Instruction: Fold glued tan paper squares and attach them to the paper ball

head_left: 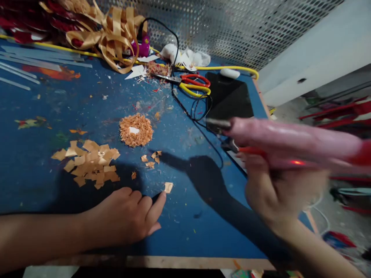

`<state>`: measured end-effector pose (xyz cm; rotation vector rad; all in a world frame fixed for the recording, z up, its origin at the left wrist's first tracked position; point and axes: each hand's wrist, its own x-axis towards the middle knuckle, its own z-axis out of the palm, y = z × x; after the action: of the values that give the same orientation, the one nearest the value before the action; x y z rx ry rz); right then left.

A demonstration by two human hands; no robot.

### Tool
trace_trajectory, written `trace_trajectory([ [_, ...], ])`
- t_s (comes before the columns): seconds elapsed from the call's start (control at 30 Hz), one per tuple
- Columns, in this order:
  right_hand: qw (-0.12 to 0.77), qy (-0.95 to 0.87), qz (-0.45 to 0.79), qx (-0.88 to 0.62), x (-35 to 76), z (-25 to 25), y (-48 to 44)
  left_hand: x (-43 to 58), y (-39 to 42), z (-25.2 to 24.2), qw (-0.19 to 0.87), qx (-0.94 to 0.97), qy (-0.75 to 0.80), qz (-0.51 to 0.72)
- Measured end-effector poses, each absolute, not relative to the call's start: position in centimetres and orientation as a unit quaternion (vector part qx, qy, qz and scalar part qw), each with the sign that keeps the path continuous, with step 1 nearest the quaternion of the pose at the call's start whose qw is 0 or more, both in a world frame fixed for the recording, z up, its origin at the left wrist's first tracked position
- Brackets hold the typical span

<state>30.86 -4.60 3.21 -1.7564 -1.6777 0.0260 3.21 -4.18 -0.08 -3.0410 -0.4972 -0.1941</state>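
My left hand (127,216) rests on the blue table (58,116), fingers curled, its index fingertip touching a small tan paper square (168,187). My right hand (278,193) is blurred by motion and wrapped round the grip of a pink hot glue gun (290,141), whose nozzle points left above the table. An orange round rosette of paper bits (136,130) lies in the middle. A heap of tan paper squares (89,162) lies to its left, with a few loose squares (152,158) between.
Red-and-yellow scissors (191,83) and a black cord (188,112) lie behind the rosette. A dark tablet (228,98) sits at the right edge. Gold ribbon (113,34), glue sticks (20,71) and white scraps (185,58) line the back by perforated metal.
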Motion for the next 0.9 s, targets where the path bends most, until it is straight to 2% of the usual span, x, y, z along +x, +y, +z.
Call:
trace_trajectory([
  [0.17,0.329,-0.677,0.019,-0.658,28.6,0.1,-4.3,3.3,-4.2,-0.2,0.045,-0.984,-0.158,-0.07],
  [0.37,0.234,-0.74,-0.055,-0.628,29.2,-1.2,-4.4,3.3,-4.3,-0.3,0.048,-0.983,-0.157,-0.078],
  [0.53,0.349,-0.719,-0.161,-0.58,28.6,0.5,-7.0,3.2,-4.2,-0.2,0.044,-0.983,-0.159,-0.08],
  [0.63,0.314,-0.804,-0.04,-0.504,27.3,0.4,-8.2,3.3,-4.1,-0.1,0.038,-0.984,-0.156,-0.081],
  [0.73,0.252,-0.818,0.095,-0.508,26.2,-0.4,-7.8,3.5,-4.0,-0.1,0.036,-0.984,-0.153,-0.082],
  [0.9,0.183,-0.812,0.172,-0.526,25.5,-0.8,-6.2,3.5,-4.1,-0.2,0.032,-0.984,-0.149,-0.091],
])
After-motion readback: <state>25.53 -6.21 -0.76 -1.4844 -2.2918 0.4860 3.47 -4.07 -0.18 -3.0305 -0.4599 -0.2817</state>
